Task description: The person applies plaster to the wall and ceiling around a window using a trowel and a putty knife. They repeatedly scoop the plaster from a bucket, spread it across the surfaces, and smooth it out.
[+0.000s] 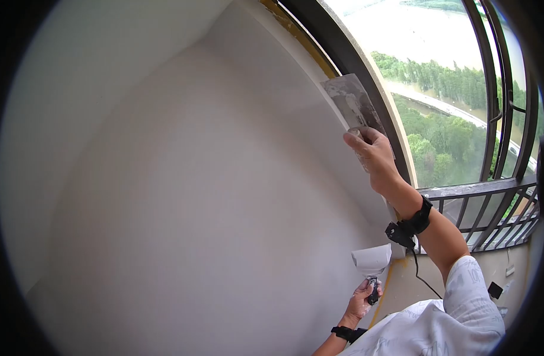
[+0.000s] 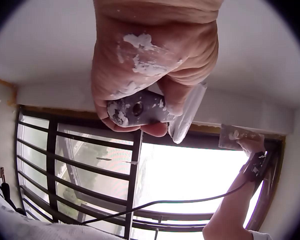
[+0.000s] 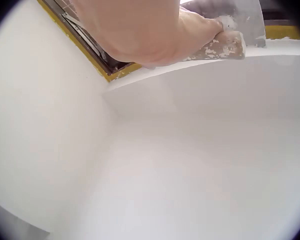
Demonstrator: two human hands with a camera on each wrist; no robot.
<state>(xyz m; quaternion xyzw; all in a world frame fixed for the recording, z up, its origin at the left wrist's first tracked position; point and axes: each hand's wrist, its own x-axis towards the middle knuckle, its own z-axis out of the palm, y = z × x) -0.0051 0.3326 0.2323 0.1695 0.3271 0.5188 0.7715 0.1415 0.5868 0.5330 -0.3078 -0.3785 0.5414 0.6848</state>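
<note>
High along the window frame, my right hand (image 1: pixel 375 157) grips a plastering trowel (image 1: pixel 350 101), thumb over its handle. The steel blade is smeared with grey-white filler and lies along the edge beside the frame. In the right wrist view the worn, filler-spotted handle (image 3: pixel 225 47) shows under the hand, and the blade (image 3: pixel 247 20) stands beyond it. Lower down, my left hand (image 1: pixel 358 302) holds a wide putty knife (image 1: pixel 371 258) by its dark handle (image 2: pixel 140 109). White filler coats that blade, and dabs of it stick to the left palm (image 2: pixel 145 60).
A smooth white wall (image 1: pixel 224 196) and a narrow ledge-like strip (image 1: pixel 295 107) run beside the window frame (image 1: pixel 367 89). Yellow tape (image 3: pixel 285 32) borders the frame. Dark railings (image 1: pixel 485 207) stand outside. A black cable (image 1: pixel 423 276) hangs from the right wrist camera.
</note>
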